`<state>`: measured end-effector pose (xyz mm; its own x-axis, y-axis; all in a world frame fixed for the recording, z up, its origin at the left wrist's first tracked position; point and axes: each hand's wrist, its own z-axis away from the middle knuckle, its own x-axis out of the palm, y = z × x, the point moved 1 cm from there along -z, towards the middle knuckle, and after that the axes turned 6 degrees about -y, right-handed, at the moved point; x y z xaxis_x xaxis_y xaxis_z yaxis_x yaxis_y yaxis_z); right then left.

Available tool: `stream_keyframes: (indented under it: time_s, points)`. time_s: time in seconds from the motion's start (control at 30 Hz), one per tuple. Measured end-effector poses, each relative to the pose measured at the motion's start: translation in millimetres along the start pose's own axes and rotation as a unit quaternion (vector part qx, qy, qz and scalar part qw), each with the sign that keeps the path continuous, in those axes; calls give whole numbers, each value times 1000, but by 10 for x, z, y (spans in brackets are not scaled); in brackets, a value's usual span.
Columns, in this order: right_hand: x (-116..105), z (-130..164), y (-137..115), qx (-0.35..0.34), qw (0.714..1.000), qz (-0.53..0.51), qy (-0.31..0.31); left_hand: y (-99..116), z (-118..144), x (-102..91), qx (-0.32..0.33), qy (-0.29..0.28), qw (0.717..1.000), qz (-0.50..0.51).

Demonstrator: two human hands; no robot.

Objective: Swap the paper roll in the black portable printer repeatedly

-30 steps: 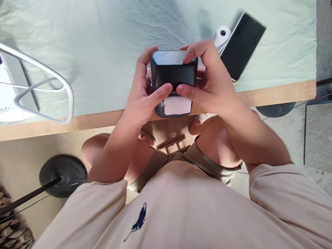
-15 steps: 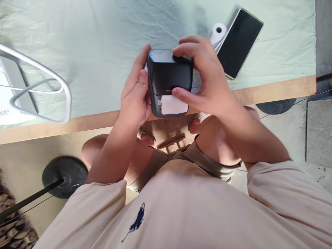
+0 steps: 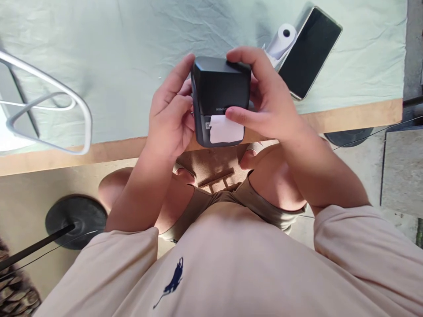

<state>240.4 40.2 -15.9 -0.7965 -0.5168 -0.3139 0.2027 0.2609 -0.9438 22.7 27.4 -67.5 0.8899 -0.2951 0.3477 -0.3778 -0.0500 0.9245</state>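
A small black boxy printer (image 3: 220, 90) is held over the table's near edge, a white paper strip (image 3: 226, 130) sticking out of its front slot. My left hand (image 3: 168, 119) cups its left side, fingers curled against the body. My right hand (image 3: 264, 101) grips it from the right, fingertips on the top rear corner and thumb pressed on the front at the paper's upper edge.
A white paper roll (image 3: 281, 40) and a dark smartphone (image 3: 309, 50) lie on the pale green cloth (image 3: 115, 57) behind my right hand. A grey metal wire frame (image 3: 49, 110) stands at left. The wooden table edge (image 3: 350, 116) runs below; my knees sit under it.
My left thumb came off the printer's front and the hand now rests along its side. The right thumb slid down onto the paper's top edge. The printer tilted slightly.
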Motion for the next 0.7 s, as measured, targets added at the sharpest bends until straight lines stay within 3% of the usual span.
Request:
stream_keyframes:
  time_s: [0.17,0.3,0.53,0.7]
  points:
    - [-37,22,9,-29,999,-26,-16,171,54,-1,-30,-18,999,-20]
    - [-62,24,11,-40,998,-32,-25,196,50,6,-87,21,994,-67]
    - [-53,12,-3,-38,997,-68,-3,217,-13,132,-51,4,993,107]
    - [5,-55,34,-26,989,-144,-14,86,-82,120,5,16,999,33]
